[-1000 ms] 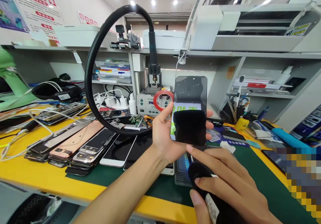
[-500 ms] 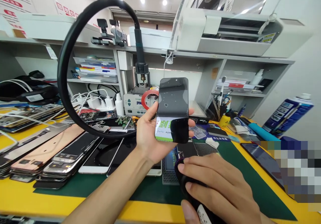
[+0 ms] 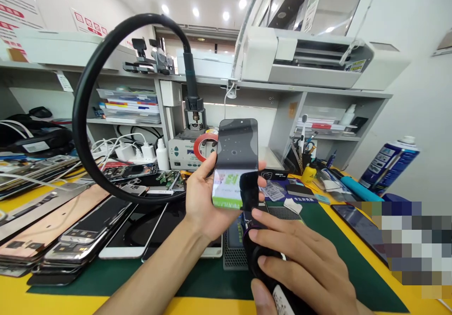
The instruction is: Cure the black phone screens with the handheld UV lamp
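My left hand (image 3: 201, 204) is closed around the edges of a smartphone (image 3: 237, 148), tilted up with its dark, glossy screen towards me. Small specks dot the upper part of the glass, and a green-and-white reflection covers the lower left. Below and to the right of the phone, my right hand (image 3: 303, 258) grips a black rounded handheld tool (image 3: 257, 258) with a purplish rim and a white label. Its exact kind is not clear, and my fingers hide much of it. Beneath both hands, a grey perforated pad (image 3: 235, 261) lies on the green mat (image 3: 190, 275).
Stacked phone parts (image 3: 70, 239) and a white-framed phone (image 3: 123, 239) lie left. A thick black flexible arm (image 3: 79, 112) loops over the bench. Behind stand a grey machine (image 3: 180, 150) and red tape roll (image 3: 199, 148). At right are a blue spray can (image 3: 388, 164) and a dark tablet (image 3: 360, 230).
The view has tilted up and shifted slightly right. The phone's top has tipped a little, so the reflection on its glass has changed. Both hands keep their grips; the right forefinger is raised nearer the phone.
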`<act>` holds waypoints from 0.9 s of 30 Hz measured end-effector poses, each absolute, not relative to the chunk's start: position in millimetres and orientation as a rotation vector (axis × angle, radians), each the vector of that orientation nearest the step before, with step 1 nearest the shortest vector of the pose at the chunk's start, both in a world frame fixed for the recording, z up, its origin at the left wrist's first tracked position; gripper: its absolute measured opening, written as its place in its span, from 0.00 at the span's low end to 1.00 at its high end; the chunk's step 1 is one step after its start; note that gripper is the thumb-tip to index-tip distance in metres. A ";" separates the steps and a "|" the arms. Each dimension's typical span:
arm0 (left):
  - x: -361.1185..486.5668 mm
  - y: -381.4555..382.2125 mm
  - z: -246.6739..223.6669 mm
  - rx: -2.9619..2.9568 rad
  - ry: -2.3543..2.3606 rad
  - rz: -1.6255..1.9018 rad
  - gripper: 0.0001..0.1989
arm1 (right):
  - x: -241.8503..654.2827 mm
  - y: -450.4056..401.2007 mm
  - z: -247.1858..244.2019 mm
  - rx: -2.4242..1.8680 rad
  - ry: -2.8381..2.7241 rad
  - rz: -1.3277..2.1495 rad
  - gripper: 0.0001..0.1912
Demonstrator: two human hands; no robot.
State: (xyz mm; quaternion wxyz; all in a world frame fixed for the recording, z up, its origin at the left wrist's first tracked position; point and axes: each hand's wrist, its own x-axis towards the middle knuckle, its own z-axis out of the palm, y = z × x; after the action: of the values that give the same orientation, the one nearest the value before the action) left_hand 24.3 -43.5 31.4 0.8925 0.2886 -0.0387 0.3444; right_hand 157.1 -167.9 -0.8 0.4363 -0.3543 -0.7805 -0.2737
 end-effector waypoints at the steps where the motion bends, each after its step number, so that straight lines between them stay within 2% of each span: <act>1: 24.3 -43.8 31.3 0.603 -0.089 0.713 0.31 | 156.8 -165.9 -0.5 -0.863 -1.937 -0.679 0.04; 12: 21.6 -42.9 27.2 0.623 -0.147 0.699 0.36 | 157.2 -156.6 -0.5 -0.783 -1.932 -0.746 0.04; 16: 21.9 -43.6 26.7 0.614 -0.160 0.699 0.37 | 151.6 -148.5 -9.9 -0.737 -1.778 -0.767 0.03; 27: 20.8 -42.9 24.5 0.605 -0.173 0.664 0.39 | 149.1 -143.0 -13.3 -0.738 -1.676 -0.834 0.10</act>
State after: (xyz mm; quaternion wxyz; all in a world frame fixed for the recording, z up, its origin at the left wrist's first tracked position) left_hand 20.8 -42.9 24.5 0.8972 0.2920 -0.0833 0.3207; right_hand 149.1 -143.0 -13.3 0.5351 -0.3099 -0.7036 -0.3500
